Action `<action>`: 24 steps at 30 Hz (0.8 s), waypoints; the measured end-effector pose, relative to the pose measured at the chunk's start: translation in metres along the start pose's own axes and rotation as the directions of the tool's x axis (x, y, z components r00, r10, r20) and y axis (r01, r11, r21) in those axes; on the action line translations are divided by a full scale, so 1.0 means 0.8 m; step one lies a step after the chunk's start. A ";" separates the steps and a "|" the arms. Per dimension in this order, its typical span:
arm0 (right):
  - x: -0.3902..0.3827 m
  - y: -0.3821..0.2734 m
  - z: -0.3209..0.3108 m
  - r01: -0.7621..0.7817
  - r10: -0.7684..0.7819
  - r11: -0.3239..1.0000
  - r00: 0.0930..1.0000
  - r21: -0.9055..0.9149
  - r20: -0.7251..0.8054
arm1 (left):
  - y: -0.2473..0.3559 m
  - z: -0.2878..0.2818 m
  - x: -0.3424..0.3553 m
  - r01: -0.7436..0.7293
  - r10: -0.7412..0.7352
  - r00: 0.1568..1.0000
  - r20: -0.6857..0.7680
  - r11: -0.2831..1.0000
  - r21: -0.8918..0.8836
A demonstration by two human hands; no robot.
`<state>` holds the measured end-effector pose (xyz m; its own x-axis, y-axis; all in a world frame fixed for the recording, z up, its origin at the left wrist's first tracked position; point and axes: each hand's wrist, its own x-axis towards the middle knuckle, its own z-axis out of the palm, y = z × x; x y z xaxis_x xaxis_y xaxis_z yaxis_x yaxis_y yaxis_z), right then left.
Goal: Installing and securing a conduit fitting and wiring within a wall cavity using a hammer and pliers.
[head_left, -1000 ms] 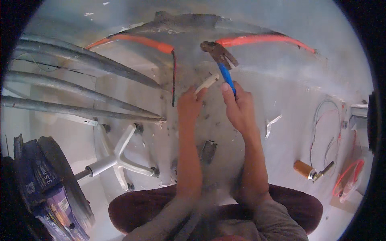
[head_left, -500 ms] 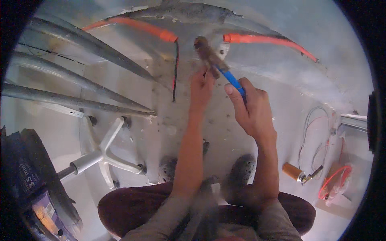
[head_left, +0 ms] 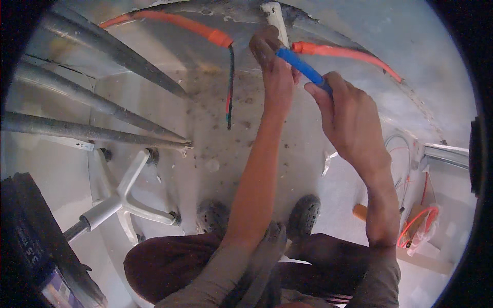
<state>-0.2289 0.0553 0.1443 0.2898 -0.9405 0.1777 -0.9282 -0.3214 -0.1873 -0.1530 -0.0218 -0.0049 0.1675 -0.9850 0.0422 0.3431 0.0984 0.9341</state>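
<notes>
My right hand point(head_left: 352, 115) is wrapped round the blue handle of a hammer point(head_left: 303, 65), slanting up to the left. Its brown, worn head is blurred and sits at the fingers of my left hand point(head_left: 280, 84). Those fingers are closed and partly hidden behind the hammer head. From them a flat white strip point(head_left: 276, 24) with a small hole near its far end rises against the grey wall. An orange conduit point(head_left: 177, 24) ends to the left, with a dark cable point(head_left: 230, 84) hanging from it. Another orange conduit point(head_left: 344, 51) ends just right of the strip.
Several grey pipes point(head_left: 97, 97) slant in from the left. Below them are a white chair base on casters point(head_left: 123, 197) and a dark package point(head_left: 31, 231). A loop of orange tubing point(head_left: 418, 223) and a partly hidden orange cylinder point(head_left: 359, 211) lie right. Debris dots the floor.
Both hands have moved up and to the right with the hammer. The white strip has risen with my left hand and shows more of its length.
</notes>
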 end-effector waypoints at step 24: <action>0.046 -0.001 -0.001 0.068 -0.092 0.968 0.992 -0.242 -0.088 | -0.008 0.013 0.027 -0.015 0.014 1.000 -0.004 0.951 -0.310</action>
<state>-0.2176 0.0208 0.1517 0.3524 -0.8933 0.2788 -0.9350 -0.3488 0.0643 -0.1616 -0.0452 -0.0063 0.1765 -0.9828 0.0542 0.6102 0.1524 0.7775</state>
